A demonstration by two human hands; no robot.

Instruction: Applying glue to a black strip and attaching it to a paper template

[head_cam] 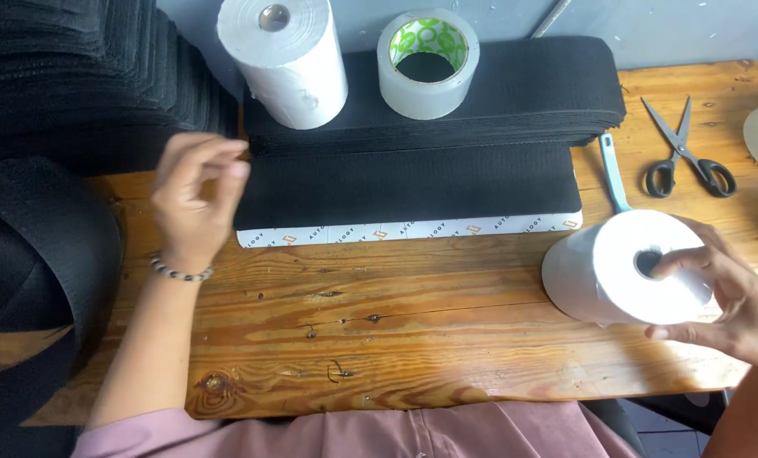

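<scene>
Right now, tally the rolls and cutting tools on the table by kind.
White paper rolls: 2, one standing at the back, one lying under the right hand
Clear tape roll: 1
Scissors: 1
Total: 4

Bare wooden table (379, 339) between the hands; black fabric stack (421, 153) probably blocks the far side.

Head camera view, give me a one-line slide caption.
Right hand holds a white paper roll on a wooden table; left hand touches stacked black fabric strips.
</scene>
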